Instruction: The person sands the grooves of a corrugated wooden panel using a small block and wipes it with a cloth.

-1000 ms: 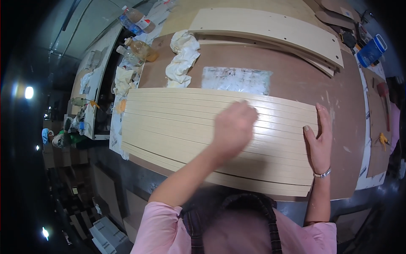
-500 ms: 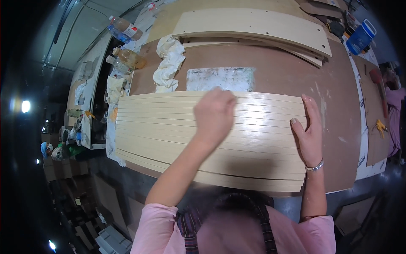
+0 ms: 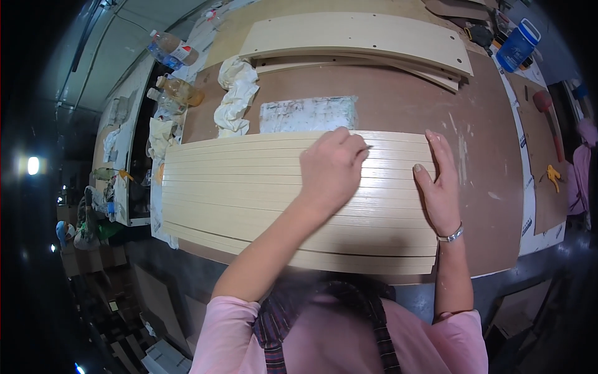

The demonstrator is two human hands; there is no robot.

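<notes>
Pale wooden strips [image 3: 249,206] lie side by side in a wide row on the brown-topped table in front of me. My left hand [image 3: 333,167] is closed over the strips' far side, right of their middle. A thin dark tip [image 3: 370,148] sticks out from its fingers; the rest of that object is hidden in the grip. My right hand [image 3: 441,181] is open at the right ends of the strips, thumb on top and fingers along the edge. Just beyond the strips lies a white, stained block [image 3: 305,114].
Crumpled cream cloth [image 3: 235,100] lies left of the block. Pale boards with holes [image 3: 355,34] are stacked at the back. Plastic bottles [image 3: 180,91] stand at the left; a blue jug [image 3: 518,47], a red-headed tool [image 3: 543,103] and a yellow tool [image 3: 553,177] are at the right.
My left hand has moved right along the strips, and a thin dark tip now shows at its fingers. The right hand stays at the strips' ends. The whole view has shifted slightly.
</notes>
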